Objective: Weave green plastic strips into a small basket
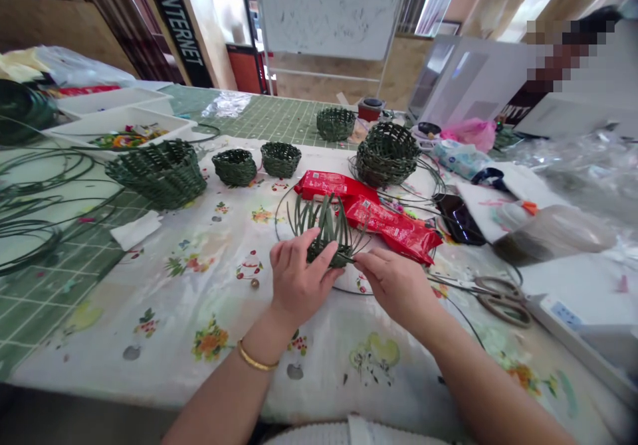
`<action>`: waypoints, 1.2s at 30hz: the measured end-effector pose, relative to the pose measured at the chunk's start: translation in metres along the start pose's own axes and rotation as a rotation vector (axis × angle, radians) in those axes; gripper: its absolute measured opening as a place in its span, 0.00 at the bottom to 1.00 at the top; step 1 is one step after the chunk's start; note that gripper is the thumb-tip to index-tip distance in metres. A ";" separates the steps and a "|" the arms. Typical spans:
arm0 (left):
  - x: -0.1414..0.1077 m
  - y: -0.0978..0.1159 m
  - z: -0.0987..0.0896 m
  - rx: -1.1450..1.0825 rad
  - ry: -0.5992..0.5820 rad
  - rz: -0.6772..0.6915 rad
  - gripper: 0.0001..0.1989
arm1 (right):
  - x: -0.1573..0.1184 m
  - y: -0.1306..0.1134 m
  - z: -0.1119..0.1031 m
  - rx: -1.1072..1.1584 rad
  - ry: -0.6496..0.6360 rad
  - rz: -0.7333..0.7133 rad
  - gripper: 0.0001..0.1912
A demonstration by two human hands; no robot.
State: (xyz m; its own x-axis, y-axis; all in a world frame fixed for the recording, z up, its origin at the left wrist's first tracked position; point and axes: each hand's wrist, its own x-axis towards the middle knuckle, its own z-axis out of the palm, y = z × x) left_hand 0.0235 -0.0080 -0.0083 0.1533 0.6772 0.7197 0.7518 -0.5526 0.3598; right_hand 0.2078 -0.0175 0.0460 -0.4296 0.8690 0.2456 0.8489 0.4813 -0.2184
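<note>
A small green basket (326,222), partly woven, stands on the flowered tablecloth with its upright strips fanning upward. My left hand (302,275) grips its near wall, fingers over the woven part and thumb at the front. Just right of the basket, my right hand (393,284) pinches a thin green weaving strand (351,258) that runs to the basket's side. The lower part of the basket is hidden behind my left fingers. Red packets (389,222) lie close behind it.
Finished green baskets (158,174) stand farther back. To the right lie scissors (503,300), a phone (459,219) and a plastic bottle (558,232). Coils of green strand (37,232) spread at left, near a white tray (174,126). A small round bead (254,284) sits left of my hand.
</note>
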 end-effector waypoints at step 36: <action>0.019 0.011 -0.030 -0.371 -0.364 0.147 0.07 | -0.017 0.005 -0.037 0.584 -0.223 0.314 0.12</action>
State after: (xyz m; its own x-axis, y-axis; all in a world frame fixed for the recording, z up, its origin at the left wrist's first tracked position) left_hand 0.0155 -0.0162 0.0273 0.5016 0.6676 0.5502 0.4385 -0.7444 0.5036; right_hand 0.2310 -0.0340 0.0761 -0.2976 0.9496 -0.0984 0.6657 0.1325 -0.7344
